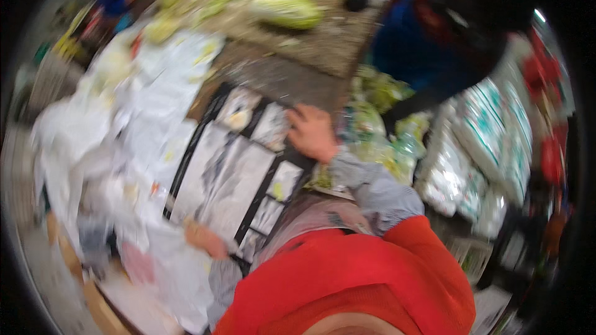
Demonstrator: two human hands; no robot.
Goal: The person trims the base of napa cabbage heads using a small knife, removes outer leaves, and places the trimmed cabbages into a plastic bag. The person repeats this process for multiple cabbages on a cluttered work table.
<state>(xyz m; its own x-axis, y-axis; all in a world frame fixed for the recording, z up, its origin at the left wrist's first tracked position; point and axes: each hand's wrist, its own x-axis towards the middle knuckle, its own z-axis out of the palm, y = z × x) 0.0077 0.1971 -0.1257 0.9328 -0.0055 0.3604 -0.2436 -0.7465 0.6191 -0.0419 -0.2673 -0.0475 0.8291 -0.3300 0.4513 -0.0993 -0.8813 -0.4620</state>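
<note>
Right hand (310, 131), fingers loosely spread, contacts black frame (260, 195) at its two-o'clock edge. Left hand (206, 240), seven o'clock: blurred, state indeterminable. Frame lies between; bare board (292, 77) at one o'clock. Print on bags (484, 124), three o'clock: illegible.

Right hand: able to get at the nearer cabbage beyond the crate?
Probably yes, with a stretch: the right hand is near the far right corner of the crate, and nothing bulky shows on the table between it and the cabbage. Blur leaves depth uncertain.
</note>
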